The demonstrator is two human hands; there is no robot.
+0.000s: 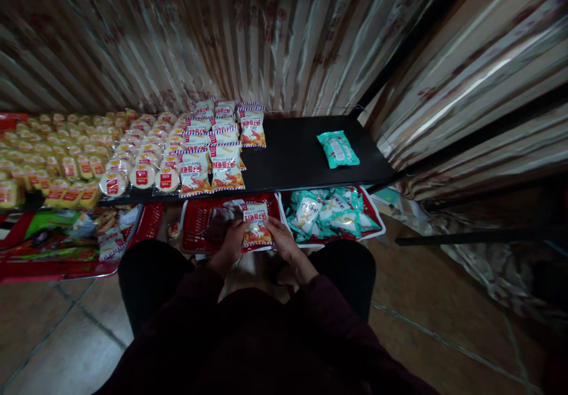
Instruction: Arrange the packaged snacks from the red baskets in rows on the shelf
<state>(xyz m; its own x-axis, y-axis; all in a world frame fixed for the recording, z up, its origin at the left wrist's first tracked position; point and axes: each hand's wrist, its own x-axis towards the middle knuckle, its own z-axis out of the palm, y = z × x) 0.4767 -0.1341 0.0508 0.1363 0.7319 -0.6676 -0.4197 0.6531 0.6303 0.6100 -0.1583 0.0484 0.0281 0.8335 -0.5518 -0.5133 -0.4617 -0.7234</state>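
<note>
A white and orange snack bag [256,223] is held between my two hands, above the front edge of a red basket [195,224]. My left hand [233,242] grips its left side and my right hand [284,241] its right side. Behind, on the black shelf [288,152], similar bags [227,167] stand in stacked rows. One teal bag [338,149] lies by itself near the shelf's right end. Below it, more teal bags [331,211] fill a second basket with a white rim [377,220].
Round wrapped cakes [144,173] and small yellow packs [71,167] line the shelf's left part. A red basket of mixed packets [73,235] is at the lower left. Black bars [461,236] and a pleated curtain [497,81] stand on the right.
</note>
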